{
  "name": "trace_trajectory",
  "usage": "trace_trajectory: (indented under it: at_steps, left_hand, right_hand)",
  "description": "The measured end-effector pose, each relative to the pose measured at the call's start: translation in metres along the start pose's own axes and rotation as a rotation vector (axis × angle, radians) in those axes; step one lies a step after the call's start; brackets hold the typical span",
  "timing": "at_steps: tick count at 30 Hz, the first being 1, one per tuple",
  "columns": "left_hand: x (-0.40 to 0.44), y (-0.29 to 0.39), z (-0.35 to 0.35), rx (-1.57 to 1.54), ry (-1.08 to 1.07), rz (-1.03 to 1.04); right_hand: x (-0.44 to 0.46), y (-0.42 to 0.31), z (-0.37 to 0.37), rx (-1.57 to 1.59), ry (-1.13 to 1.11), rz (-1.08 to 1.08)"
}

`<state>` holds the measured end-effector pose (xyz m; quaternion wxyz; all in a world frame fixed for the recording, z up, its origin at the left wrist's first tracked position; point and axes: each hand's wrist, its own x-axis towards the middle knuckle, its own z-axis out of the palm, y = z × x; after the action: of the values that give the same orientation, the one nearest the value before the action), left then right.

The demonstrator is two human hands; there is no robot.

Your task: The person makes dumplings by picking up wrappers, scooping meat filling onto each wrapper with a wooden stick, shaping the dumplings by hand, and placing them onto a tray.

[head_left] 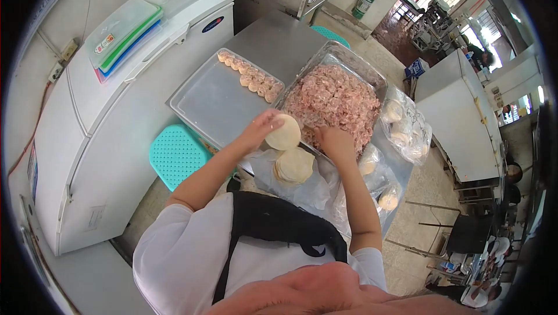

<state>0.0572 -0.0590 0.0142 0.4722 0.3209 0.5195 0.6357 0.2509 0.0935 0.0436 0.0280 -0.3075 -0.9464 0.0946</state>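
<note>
My left hand (260,131) is closed on the edge of a round, pale dumpling wrapper (283,133). Just below it, a stack of the same wrappers (294,165) lies on a clear plastic bag (261,171). My right hand (337,142) is curled at the near edge of a mound of pink ground meat filling (334,95). Its fingertips are hidden, so whatever they hold does not show. A clear rectangular tub (381,75) contains the filling. Left of it, filled dumplings (250,77) stand in rows along the far side of a metal tray (218,106).
Plastic bags with more wrappers (401,120) lie on the table's right side. A white chest freezer (125,111) runs along my left, with coloured lids (125,36) on top. Turquoise stools (179,155) stand by the table. A black chair (468,233) is at right.
</note>
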Motion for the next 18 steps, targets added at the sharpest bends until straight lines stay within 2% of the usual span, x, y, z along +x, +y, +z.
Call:
trace_trajectory:
  at_steps: [1, 5, 7, 8, 9, 10, 11, 12, 13, 14, 15, 16, 17, 18]
  left_hand:
    - [-0.001, 0.011, -0.008, 0.056, -0.017, 0.054]
    - [0.004, 0.039, -0.039, 0.339, -0.161, 0.237]
    - [0.017, 0.031, -0.048, 0.277, -0.13, 0.262]
    - [0.026, 0.024, -0.052, 0.215, -0.089, 0.288]
    - [0.036, 0.016, -0.052, 0.208, -0.098, 0.29]
    - [0.046, 0.005, -0.049, 0.048, -0.041, 0.247]
    - [0.053, 0.001, -0.043, -0.111, 0.016, 0.201]
    - [0.061, -0.003, -0.035, -0.115, 0.006, 0.198]
    - [0.068, -0.004, -0.023, -0.367, 0.024, 0.063]
    - [0.073, -0.003, -0.012, -0.616, 0.041, -0.079]
    - [0.079, -0.001, -0.002, -0.616, 0.024, -0.085]
    - [0.081, 0.003, 0.008, -0.714, -0.024, -0.181]
    - [0.085, 0.006, 0.019, -0.81, -0.071, -0.277]
    - [0.087, 0.008, 0.034, -0.821, -0.04, -0.244]
  right_hand:
    - [0.004, -0.007, 0.003, -0.084, -0.085, 0.032]
    - [-0.003, -0.016, 0.032, -0.013, -0.008, 0.051]
    - [-0.008, 0.006, 0.035, 0.411, -0.055, 0.095]
    - [-0.011, 0.009, 0.032, 0.404, -0.049, 0.104]
    - [-0.015, 0.012, 0.031, 0.455, -0.001, 0.203]
    - [-0.018, 0.011, 0.031, 0.506, 0.045, 0.305]
    - [-0.018, 0.008, 0.029, 0.501, 0.048, 0.315]
    - [-0.018, 0.004, 0.028, 0.738, 0.131, 0.368]
    - [-0.018, -0.001, 0.026, 0.976, 0.221, 0.419]
    - [-0.017, -0.011, 0.019, 0.972, 0.233, 0.43]
    - [-0.016, -0.021, 0.011, 1.104, 0.241, 0.463]
    - [-0.016, -0.029, 0.007, 1.237, 0.25, 0.495]
    - [-0.016, -0.031, 0.012, 1.235, 0.266, 0.505]
    - [-0.015, -0.032, 0.019, 1.21, 0.274, 0.468]
